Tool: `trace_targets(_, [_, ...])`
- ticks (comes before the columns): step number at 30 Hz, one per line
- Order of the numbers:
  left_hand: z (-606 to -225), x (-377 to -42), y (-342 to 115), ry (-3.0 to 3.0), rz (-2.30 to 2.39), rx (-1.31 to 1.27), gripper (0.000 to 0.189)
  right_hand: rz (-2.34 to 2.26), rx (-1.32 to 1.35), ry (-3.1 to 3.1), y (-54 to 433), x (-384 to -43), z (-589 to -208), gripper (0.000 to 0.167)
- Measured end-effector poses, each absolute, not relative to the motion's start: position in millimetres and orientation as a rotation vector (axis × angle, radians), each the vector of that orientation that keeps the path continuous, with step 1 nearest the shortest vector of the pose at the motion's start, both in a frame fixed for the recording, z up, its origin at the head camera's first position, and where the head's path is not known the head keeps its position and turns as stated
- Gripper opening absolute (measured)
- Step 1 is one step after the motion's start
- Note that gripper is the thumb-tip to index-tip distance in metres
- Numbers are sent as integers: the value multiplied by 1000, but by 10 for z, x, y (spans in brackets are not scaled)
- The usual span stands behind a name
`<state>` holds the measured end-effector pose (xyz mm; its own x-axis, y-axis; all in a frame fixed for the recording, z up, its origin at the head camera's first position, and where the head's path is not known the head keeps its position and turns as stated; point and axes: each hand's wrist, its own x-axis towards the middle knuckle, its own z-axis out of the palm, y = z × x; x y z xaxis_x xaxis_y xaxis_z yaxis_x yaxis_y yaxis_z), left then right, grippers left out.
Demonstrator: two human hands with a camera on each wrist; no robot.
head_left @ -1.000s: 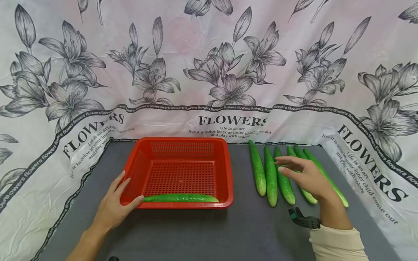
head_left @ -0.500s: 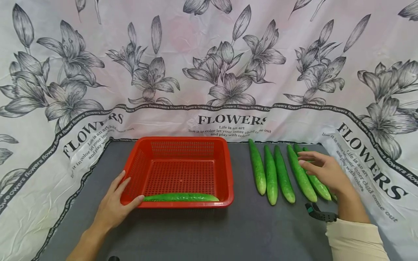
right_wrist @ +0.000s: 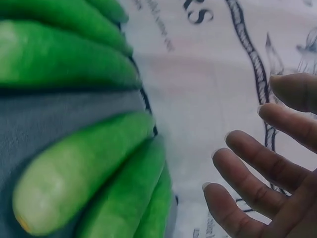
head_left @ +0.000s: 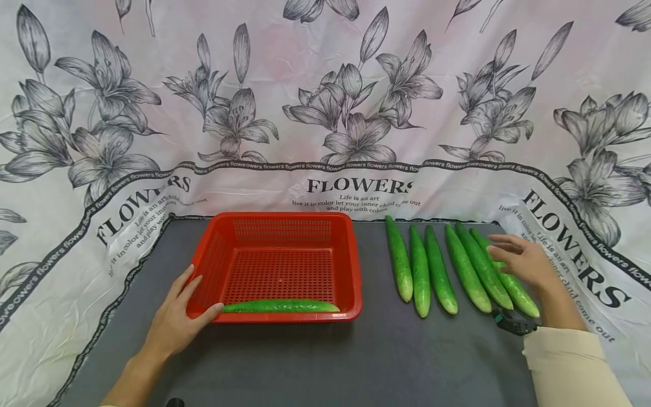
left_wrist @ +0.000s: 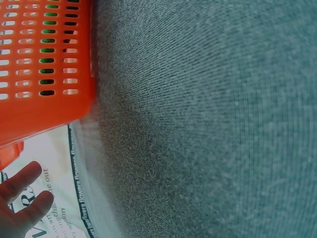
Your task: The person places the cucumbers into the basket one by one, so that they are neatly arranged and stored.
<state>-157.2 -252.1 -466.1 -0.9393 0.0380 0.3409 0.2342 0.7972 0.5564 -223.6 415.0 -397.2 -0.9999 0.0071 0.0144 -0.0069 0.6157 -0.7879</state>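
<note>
A red plastic basket [head_left: 281, 318] with slotted walls sits left of the middle. Along its near side lies one green cucumber [head_left: 280, 306]. My left hand [head_left: 175, 319] rests at the basket's near left corner, thumb by the front rim and fingers spread along the left side. In the left wrist view two of its fingers [left_wrist: 32, 206] stick out below the basket wall. To the right, several cucumbers [head_left: 439, 270] lie side by side. My right hand [head_left: 526, 263] is over the rightmost cucumber [head_left: 520, 294], partly covering it; the right wrist view shows its fingers spread and holding nothing.
A dark grey cloth [head_left: 386, 356] covers the table. Behind it and at both sides rises a white flowered sheet [head_left: 351, 130]. Between the basket and the leftmost cucumber [head_left: 399, 260] runs a strip of the grey cloth.
My right hand has moved right across the row of cucumbers, from over the middle ones to the rightmost, uncovering those it hid. The left hand and the basket have stayed put.
</note>
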Motion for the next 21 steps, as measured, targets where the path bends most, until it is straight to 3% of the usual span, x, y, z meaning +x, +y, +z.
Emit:
trace_targets(9, [-4661,-1574,-2517,-2668,-888,-212,75,1424,-145,-2892,4394,-2370,-4045,71])
trace_targets(21, [-4663,-1567,-2505,-2680,-878,-198,75,1357,-268,-2992,4622,-2442,-4297,72])
